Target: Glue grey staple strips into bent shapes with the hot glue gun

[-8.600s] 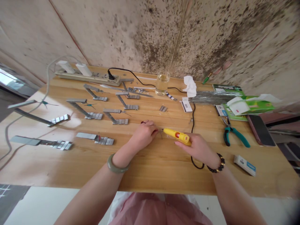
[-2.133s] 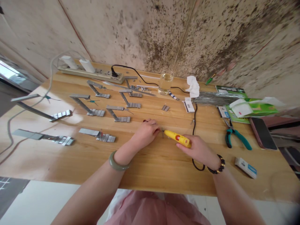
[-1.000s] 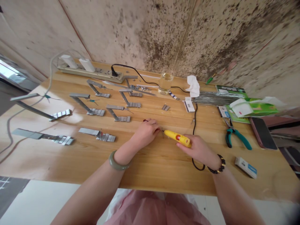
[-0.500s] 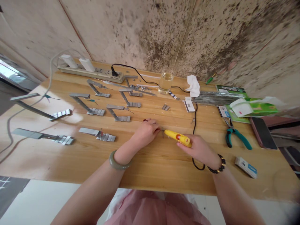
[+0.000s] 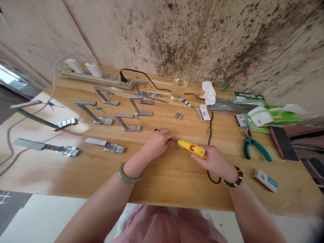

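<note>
My right hand is wrapped round a yellow hot glue gun with a black cord. Its nozzle points left, close to the fingertips of my left hand. Those fingers are pinched together low over the table, and a small thin dark piece shows at their tips; I cannot make out what it is. To the left stand several grey Z-shaped strip pieces with segmented feet, such as the one nearest my left hand. Two flatter strip pieces lie closer to the front edge.
A power strip runs along the back. A glass of yellowish liquid stands behind my hands. On the right are a bundle of thin wires, teal-handled pliers, a phone, and a small box. The wall stands behind the table.
</note>
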Motion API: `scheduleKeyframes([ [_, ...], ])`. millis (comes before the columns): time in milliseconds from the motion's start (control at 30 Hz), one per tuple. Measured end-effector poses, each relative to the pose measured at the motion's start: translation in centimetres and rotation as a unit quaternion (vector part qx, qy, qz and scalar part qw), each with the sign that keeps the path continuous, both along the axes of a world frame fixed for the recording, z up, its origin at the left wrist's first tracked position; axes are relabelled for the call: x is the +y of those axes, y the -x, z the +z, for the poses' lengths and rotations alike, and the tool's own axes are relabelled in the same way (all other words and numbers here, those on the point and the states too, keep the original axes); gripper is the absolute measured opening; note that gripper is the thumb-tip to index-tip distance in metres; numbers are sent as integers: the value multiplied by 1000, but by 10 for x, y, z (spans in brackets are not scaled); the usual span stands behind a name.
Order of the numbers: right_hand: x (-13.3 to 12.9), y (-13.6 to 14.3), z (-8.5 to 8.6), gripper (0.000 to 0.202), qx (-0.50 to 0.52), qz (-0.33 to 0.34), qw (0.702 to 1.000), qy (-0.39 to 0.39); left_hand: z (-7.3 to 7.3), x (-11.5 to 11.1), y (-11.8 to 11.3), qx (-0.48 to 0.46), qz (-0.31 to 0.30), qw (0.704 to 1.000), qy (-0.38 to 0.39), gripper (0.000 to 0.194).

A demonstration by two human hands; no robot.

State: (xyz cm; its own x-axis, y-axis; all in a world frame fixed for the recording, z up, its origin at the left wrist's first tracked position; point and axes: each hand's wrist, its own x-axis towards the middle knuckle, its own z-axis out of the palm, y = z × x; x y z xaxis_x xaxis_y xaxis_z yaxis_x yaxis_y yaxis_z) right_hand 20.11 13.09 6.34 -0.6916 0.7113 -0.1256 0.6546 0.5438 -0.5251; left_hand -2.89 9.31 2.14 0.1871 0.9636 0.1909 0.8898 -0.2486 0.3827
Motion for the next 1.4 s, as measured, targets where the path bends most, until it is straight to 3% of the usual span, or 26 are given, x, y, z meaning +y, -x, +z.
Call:
scheduleKeyframes([
  [1400, 1, 0, 1, 18, -1, -4, 1000, 5, 0, 0, 1, -13, -6, 1000, -3, 15],
])
